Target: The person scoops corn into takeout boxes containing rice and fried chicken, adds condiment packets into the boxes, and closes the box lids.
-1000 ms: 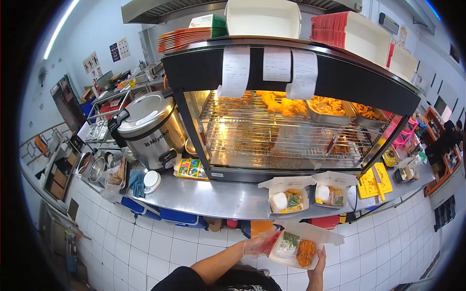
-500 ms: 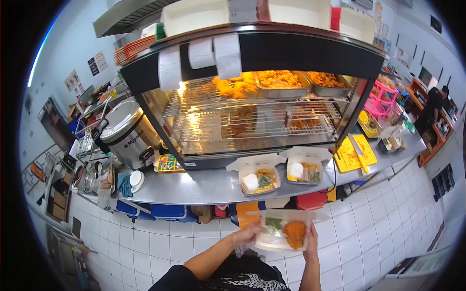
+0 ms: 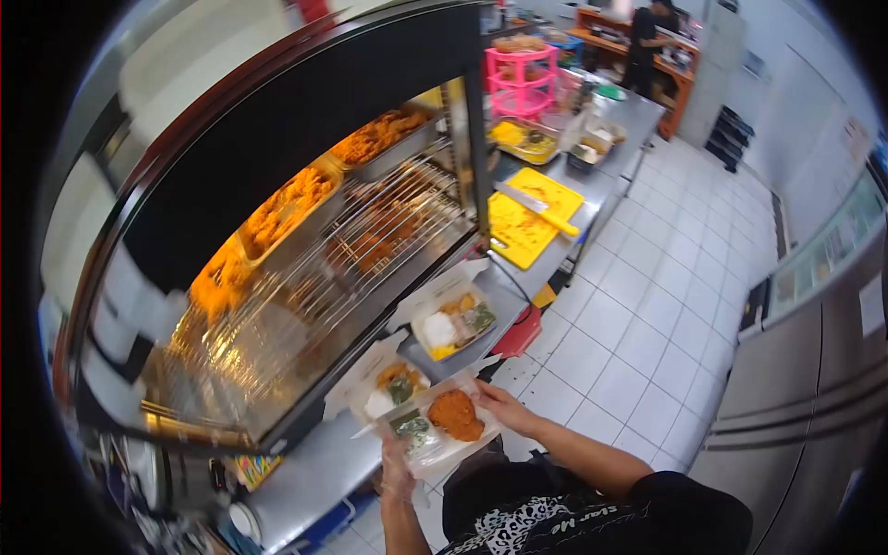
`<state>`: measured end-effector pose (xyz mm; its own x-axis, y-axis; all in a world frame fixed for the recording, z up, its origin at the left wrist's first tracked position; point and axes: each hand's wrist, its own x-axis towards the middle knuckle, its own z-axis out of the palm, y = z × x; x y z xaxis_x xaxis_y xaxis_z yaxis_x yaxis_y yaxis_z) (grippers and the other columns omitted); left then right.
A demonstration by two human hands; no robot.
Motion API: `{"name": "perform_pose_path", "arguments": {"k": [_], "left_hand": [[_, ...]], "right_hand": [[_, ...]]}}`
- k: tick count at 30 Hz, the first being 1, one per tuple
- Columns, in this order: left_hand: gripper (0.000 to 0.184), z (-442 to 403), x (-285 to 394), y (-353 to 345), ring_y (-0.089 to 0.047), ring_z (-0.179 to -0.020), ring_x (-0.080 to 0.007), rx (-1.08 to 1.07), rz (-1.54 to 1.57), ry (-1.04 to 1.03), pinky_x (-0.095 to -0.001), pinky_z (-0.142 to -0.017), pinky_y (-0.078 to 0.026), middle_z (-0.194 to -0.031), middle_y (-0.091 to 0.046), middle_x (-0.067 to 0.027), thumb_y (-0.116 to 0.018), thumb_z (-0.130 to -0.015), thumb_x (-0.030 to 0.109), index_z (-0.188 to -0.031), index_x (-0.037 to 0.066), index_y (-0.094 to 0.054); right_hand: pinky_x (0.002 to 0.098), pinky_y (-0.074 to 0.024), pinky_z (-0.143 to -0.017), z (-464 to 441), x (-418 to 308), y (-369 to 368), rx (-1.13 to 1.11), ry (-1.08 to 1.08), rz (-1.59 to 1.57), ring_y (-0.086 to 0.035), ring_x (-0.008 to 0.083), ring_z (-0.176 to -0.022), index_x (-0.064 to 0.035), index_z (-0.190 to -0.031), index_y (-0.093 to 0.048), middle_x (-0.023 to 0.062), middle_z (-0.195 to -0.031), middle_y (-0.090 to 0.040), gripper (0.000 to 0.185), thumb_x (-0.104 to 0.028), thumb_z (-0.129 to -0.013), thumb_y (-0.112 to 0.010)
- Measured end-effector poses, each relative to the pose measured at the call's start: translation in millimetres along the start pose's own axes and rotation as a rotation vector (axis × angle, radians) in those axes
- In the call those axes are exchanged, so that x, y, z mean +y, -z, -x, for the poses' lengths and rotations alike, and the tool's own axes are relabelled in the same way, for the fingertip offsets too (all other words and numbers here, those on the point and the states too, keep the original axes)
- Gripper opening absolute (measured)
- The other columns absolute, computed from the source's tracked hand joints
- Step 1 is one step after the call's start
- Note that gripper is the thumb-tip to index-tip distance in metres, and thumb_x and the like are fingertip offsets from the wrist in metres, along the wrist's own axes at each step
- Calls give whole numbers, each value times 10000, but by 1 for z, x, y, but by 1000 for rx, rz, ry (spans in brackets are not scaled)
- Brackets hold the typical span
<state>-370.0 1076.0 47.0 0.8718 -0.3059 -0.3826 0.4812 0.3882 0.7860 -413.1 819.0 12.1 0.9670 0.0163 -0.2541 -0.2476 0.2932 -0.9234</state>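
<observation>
An open paper meal box (image 3: 450,455) is held level between my two hands, just off the front edge of the steel counter. In it lie a piece of fried chicken (image 3: 455,414) and a clear packet (image 3: 413,432) with something green and white. My left hand (image 3: 398,472), in a clear plastic glove, closes on the box's left end. At the right end, my right hand (image 3: 504,405) grips the rim. Two open boxes with rice, one nearer (image 3: 400,386) and one farther (image 3: 453,324), stand on the counter beside it.
A glass warming cabinet (image 3: 305,106) with trays of fried food (image 3: 287,208) fills the left. Beyond the boxes, a knife (image 3: 536,207) lies on a yellow cutting board (image 3: 523,239). Pink baskets (image 3: 521,83) stand farther back. Another person (image 3: 641,46) is in the far background.
The view has swung right and come closer to the cabinet's end. Both hands have carried the open box along, and it is now beside the two counter boxes.
</observation>
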Motion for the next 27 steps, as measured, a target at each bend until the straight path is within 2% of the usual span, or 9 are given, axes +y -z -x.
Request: {"name": "perform_pose_path", "arguments": {"k": [4,8,11,17,20,22,23,24,27], "left_hand": [[562,-73,-17,-71,-660,-989,-211,-121,-94,29,-355,-863,-565,-1200,-622,-92,-580,-840,26,-1385,43,-445],[535,-125,-36,-147,-664,-980,-216,-313,-82,209,-360,-845,-574,-1130,-646,-97,-611,-830,47,-1346,61,-472],[519,-156,-63,-205,-672,-950,-228,-383,-63,292,-358,-831,-577,-1099,-655,-114,-621,-823,79,-1323,46,-487],[451,-220,-126,-345,-688,-940,-271,-427,-67,364,-414,-833,-589,-1108,-663,-139,-594,-843,103,-1277,6,-523],[432,-256,-156,-401,-690,-965,-296,-377,15,550,-444,-860,-584,-1124,-667,-161,-591,-854,148,-1251,-15,-545],[432,-263,-158,-451,-689,-981,-309,-357,117,602,-452,-880,-578,-1134,-668,-174,-588,-858,177,-1239,-24,-557],[437,-272,-160,-472,-687,-991,-315,-353,150,553,-457,-890,-574,-1138,-667,-177,-588,-858,189,-1240,-23,-557],[443,-280,-163,-489,-684,-1000,-320,-347,182,505,-462,-899,-571,-1142,-665,-181,-588,-858,201,-1240,-22,-556],[459,-296,-154,-534,-675,-1030,-333,-280,284,409,-477,-929,-558,-1145,-662,-186,-588,-854,228,-1241,-17,-557]], "right_hand": [[299,-324,-1123,1,-35,57,335,0,46,-451,199,-1329,-9,-1513,-338,116,-1472,-466,633,-401,-1037,-478],[309,-323,-1124,13,-52,129,470,108,-183,-439,203,-1339,-13,-1505,-358,121,-1451,-492,627,-419,-1040,-468],[314,-274,-1152,32,-87,179,604,77,55,-418,212,-1359,-12,-1507,-355,148,-1490,-447,612,-415,-1053,-436],[372,-430,-1038,47,-142,318,630,160,-169,-477,203,-1299,-52,-1520,-351,143,-1378,-541,659,-493,-1036,-430],[359,-482,-974,66,-188,403,506,141,-308,-575,196,-1169,-37,-1478,-405,116,-1274,-593,651,-501,-1023,-446],[352,-527,-860,74,-221,458,527,160,-185,-625,200,-1041,-40,-1427,-457,119,-1181,-618,628,-511,-1013,-451],[348,-549,-803,72,-236,486,535,180,-124,-651,202,-977,-41,-1402,-483,120,-1134,-631,618,-516,-1008,-453],[323,-553,-716,68,-245,514,608,188,-149,-662,197,-856,-39,-1279,-564,113,-1044,-647,476,-425,-1014,-480],[306,-542,-692,45,-270,597,722,193,-51,-649,174,-826,-39,-1190,-604,96,-992,-650,369,-345,-1012,-501]]}}
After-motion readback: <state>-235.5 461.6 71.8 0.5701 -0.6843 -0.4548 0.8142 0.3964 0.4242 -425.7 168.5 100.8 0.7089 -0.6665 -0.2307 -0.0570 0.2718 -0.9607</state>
